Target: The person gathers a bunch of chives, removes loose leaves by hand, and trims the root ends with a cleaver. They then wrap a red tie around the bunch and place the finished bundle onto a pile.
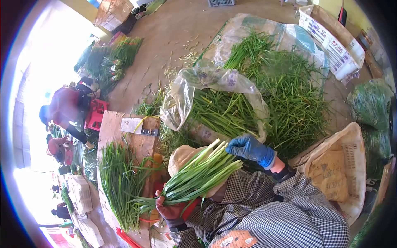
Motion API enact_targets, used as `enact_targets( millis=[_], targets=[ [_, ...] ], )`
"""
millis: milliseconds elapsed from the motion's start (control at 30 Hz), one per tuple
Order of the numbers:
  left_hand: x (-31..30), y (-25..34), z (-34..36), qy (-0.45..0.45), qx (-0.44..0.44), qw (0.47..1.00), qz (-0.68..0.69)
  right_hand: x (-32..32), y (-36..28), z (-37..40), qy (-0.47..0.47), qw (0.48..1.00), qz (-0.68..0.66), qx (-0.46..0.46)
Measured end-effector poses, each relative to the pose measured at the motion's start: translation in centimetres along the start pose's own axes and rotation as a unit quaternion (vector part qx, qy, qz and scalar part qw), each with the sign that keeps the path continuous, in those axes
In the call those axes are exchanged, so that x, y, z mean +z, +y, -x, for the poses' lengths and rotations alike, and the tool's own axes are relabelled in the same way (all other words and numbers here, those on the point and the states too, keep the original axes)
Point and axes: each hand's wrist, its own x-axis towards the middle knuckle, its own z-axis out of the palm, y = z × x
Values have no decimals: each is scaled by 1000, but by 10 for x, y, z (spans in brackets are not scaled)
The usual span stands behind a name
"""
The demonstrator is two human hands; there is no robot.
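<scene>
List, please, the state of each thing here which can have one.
Green bunch: held, slanting
Left hand: closed around the bunch
Right hand: curled by the stalk ends, grip unclear
Plastic bag: open, holding greens
Board greens: laid loosely
Leafy pile: loose, tangled

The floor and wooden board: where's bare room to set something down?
Floor, mostly bare, between the bundled greens and plastic sheet; a small patch of wooden board between white plate and leaf pile. Crowded with loose greens: around the open bag.
</scene>
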Motion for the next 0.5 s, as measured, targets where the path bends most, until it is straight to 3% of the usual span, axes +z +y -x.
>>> enact_targets(
  millis=[133, 233, 300, 367, 433, 500],
  targets=[
    [0, -2, -1, -13, 21, 999, 27, -3, 2, -3, -25, 999, 29, -12],
    [3, -4, -3, -35, 10, 999, 23, -3, 1, 1, 12, 999, 47, -20],
    [7, -6, -3, -47, 1, 999, 23, -3, -2, 6, 56, 983, 164, -57],
    [12, -7, -2, -4, 9, 1000, 17, -4, -11, 9, 56, 974, 206, -81],
    [16, -5, -2, -27, 19, 999, 1, -3, -17, 6, 56, 962, 247, -107],
    [26, -4, 0, -52, 27, 998, -15, -3, -21, 2, 61, 876, 441, -183]
  ],
)
